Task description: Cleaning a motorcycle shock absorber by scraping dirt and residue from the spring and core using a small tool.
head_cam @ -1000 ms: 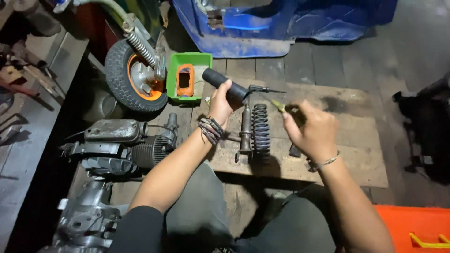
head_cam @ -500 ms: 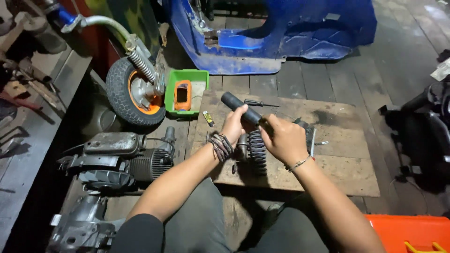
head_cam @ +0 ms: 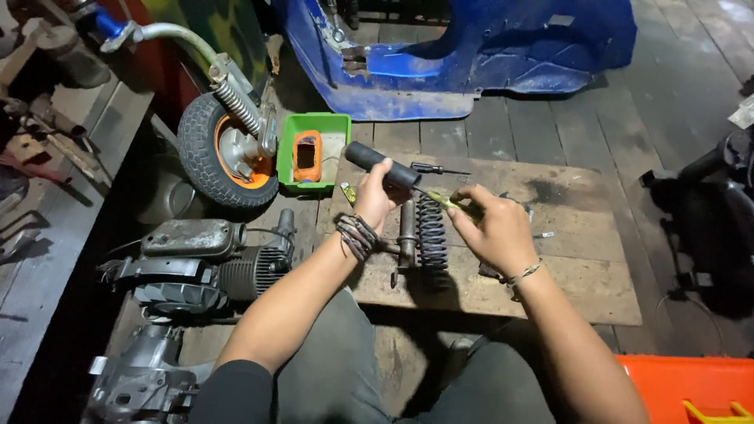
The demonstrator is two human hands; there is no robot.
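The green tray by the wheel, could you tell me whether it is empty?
No: the green tray holds an orange object, and it sits beside the wheel.

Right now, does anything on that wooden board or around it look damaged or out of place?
Yes. A dark scorch-like stain marks the wooden board, and a small wheel with an orange hub lies off its vehicle beside a green tray. The left hand grips a black handle.

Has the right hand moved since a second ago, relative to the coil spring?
Yes. The right hand has moved left, closer to the coil spring and the black grip in the left hand.
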